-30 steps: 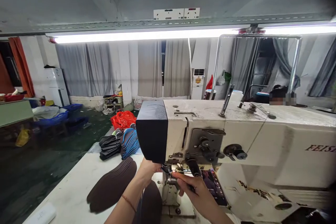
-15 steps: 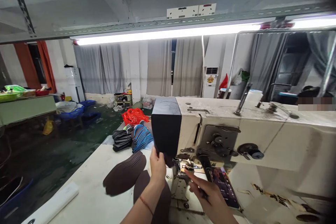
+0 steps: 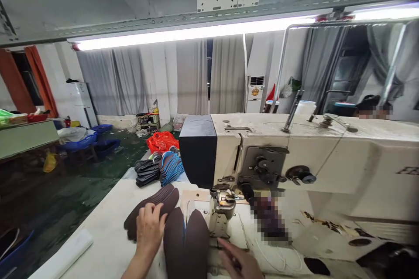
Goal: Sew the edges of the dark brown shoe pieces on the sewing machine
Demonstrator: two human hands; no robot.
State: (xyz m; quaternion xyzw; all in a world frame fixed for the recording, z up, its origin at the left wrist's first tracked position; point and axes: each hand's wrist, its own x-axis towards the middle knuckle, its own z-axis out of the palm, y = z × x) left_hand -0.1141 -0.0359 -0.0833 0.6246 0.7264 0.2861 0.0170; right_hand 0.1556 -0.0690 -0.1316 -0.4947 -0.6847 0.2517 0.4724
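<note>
My left hand [image 3: 149, 224] rests at the near end of a stack of dark brown insoles [image 3: 163, 198], its fingers bent and apart. Just right of it, two more brown insole shapes [image 3: 196, 244] lie side by side on the table, with a thin blue line between their upper parts. Low in front of the sewing machine [image 3: 222, 202], my right hand [image 3: 240, 261] has its index finger stretched out and its other fingers curled. Something small and dark shows in that palm; I cannot make out what it is.
Bundles of black pieces [image 3: 147, 172] and blue-edged pieces [image 3: 172, 169] lie at the table's far side, before a red plastic bag [image 3: 163, 141]. A long white bar [image 3: 70, 253] lies at the left edge. A blurred patch [image 3: 270, 218] covers something beneath the machine arm.
My left hand has left the machine head and moved left to the insole stack. A second insole shape now shows beside the first. My right hand has drawn back towards me from the needle area.
</note>
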